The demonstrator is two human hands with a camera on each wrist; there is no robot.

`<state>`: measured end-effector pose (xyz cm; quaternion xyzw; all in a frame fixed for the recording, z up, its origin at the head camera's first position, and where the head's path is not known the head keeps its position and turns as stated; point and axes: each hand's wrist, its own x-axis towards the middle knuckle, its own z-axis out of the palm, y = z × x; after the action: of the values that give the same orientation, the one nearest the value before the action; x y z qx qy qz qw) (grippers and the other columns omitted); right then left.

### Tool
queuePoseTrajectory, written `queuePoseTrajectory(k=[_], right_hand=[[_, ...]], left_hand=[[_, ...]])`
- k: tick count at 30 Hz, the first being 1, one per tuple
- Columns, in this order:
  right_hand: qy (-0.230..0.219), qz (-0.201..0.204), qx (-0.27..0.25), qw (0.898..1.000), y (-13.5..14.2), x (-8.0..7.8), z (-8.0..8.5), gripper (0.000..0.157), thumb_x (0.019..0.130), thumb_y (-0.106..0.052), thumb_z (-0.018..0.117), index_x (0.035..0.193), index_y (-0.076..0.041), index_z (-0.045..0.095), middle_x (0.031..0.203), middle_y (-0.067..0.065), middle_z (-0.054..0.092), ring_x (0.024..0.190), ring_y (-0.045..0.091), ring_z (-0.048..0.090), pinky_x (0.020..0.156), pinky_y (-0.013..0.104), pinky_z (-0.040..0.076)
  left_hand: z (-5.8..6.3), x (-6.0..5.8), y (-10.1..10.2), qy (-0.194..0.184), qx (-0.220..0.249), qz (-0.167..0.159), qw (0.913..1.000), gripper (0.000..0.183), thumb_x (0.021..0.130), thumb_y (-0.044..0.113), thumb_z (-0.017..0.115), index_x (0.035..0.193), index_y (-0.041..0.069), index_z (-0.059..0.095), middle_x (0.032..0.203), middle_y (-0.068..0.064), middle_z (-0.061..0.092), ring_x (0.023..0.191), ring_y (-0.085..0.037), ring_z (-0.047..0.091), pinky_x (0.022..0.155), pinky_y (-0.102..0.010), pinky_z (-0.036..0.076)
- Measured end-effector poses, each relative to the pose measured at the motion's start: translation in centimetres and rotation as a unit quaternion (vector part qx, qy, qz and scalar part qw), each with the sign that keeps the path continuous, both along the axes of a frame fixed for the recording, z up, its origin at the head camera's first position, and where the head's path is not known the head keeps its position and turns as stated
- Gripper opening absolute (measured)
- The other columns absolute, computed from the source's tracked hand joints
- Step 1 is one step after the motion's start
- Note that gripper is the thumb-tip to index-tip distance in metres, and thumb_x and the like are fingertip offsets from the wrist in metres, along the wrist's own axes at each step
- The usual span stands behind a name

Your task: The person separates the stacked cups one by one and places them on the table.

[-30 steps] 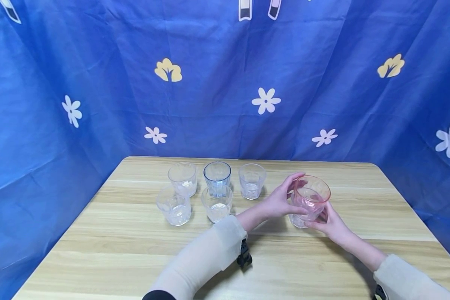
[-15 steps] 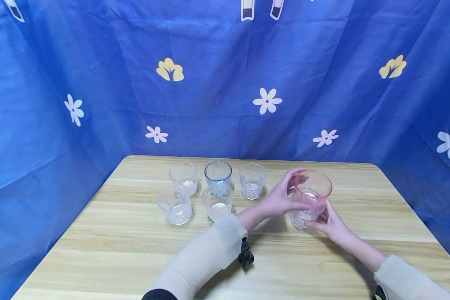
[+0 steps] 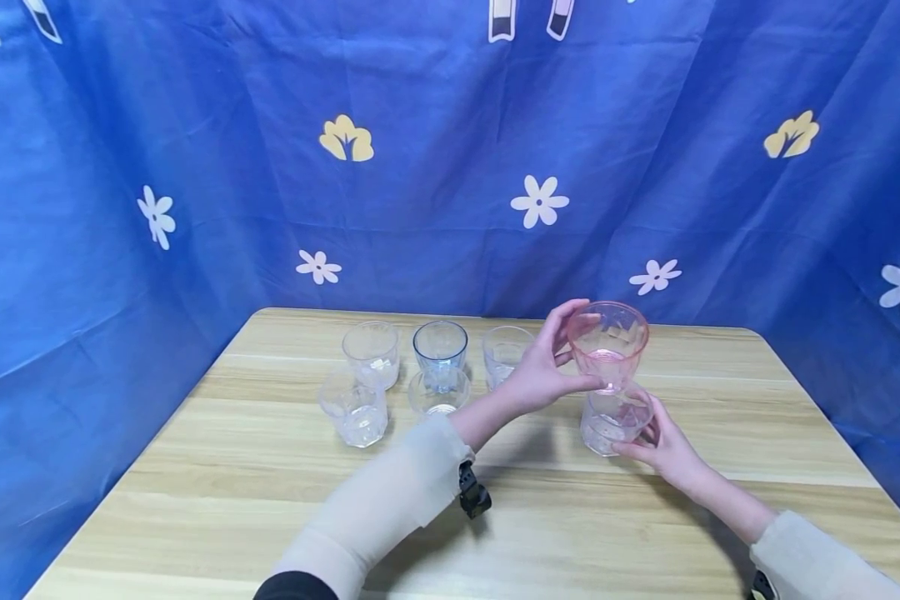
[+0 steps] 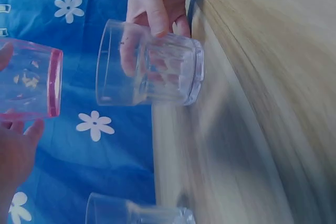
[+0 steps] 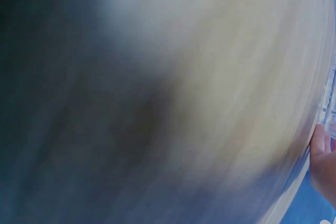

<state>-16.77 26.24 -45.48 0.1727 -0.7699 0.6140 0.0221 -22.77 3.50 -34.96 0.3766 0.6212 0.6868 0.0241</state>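
My left hand [image 3: 549, 367] holds a pink-tinted clear cup [image 3: 609, 337] by its side, fingers behind and thumb in front. The left wrist view shows the pink cup [image 4: 31, 80] apart from a clear cup [image 4: 152, 69], with a gap between them. That clear cup [image 3: 607, 429] stands upright on the table, below the pink one in the head view. Around its right side curl the fingers and thumb of my right hand [image 3: 667, 446]. At the right edge of the right wrist view, part of the right hand [image 5: 324, 169] touches the clear cup [image 5: 331, 121].
Left of the hands, several clear cups [image 3: 360, 421] and one blue-tinted cup [image 3: 440, 346] stand in two rows on the wooden table [image 3: 217, 508]. My left forearm overlaps the nearer row in the head view. A blue patterned curtain [image 3: 420, 217] hangs behind.
My left hand has lifted the pink cup up out of the clear cup and slightly left. The right hand stays at the clear cup.
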Motion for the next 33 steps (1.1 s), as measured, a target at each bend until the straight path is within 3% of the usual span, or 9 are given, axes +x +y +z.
queuePoseTrajectory(k=[5,12,16,21,33], right_hand=[[0.007,-0.001,-0.004,1.0,0.1,0.0,-0.1,0.078,0.077,0.015,0.069,0.139,0.013,0.02,0.128,0.042,0.038,0.11,-0.004,0.052,0.092,0.012,0.041],[0.014,0.002,-0.004,1.0,0.0,0.1,0.0,0.078,0.077,0.015,0.069,0.139,0.013,0.021,0.129,0.042,0.038,0.111,-0.003,0.051,0.093,0.012,0.04],[0.016,0.003,-0.003,1.0,0.1,0.1,0.0,0.078,0.077,0.015,0.069,0.139,0.012,0.022,0.127,0.037,0.043,0.11,-0.001,0.053,0.093,0.013,0.041],[0.012,0.004,-0.009,1.0,0.0,0.0,0.0,0.077,0.078,0.015,0.069,0.139,0.012,0.022,0.126,0.028,0.048,0.111,0.0,0.053,0.093,0.013,0.041],[0.011,0.011,-0.014,1.0,0.0,0.0,-0.2,0.077,0.078,0.016,0.068,0.139,0.012,0.021,0.128,0.041,0.039,0.112,-0.001,0.052,0.093,0.012,0.04]], left_hand=[[0.4,0.4,-1.5,-0.005,0.015,0.016,0.9997,0.096,0.069,-0.02,0.075,0.147,0.01,0.027,0.143,-0.017,0.046,0.135,-0.027,0.04,0.105,-0.036,0.04],[0.0,1.6,-3.7,-0.039,0.006,0.062,0.9973,0.096,0.07,-0.018,0.075,0.147,0.011,0.027,0.145,-0.016,0.044,0.136,-0.024,0.038,0.108,-0.04,0.035],[-0.9,2.7,-4.6,-0.059,-0.02,0.091,0.9939,0.095,0.071,-0.014,0.077,0.148,0.014,0.027,0.146,-0.012,0.043,0.137,-0.023,0.036,0.111,-0.046,0.031],[-2.0,3.9,-5.5,-0.067,-0.054,0.12,0.989,0.095,0.071,-0.011,0.078,0.147,0.013,0.026,0.145,-0.013,0.044,0.137,-0.022,0.036,0.109,-0.047,0.033],[-5.0,5.4,-6.6,-0.061,-0.136,0.15,0.9774,0.098,0.073,-0.006,0.079,0.15,0.01,0.021,0.145,-0.018,0.043,0.137,-0.027,0.036,0.107,-0.048,0.035]])
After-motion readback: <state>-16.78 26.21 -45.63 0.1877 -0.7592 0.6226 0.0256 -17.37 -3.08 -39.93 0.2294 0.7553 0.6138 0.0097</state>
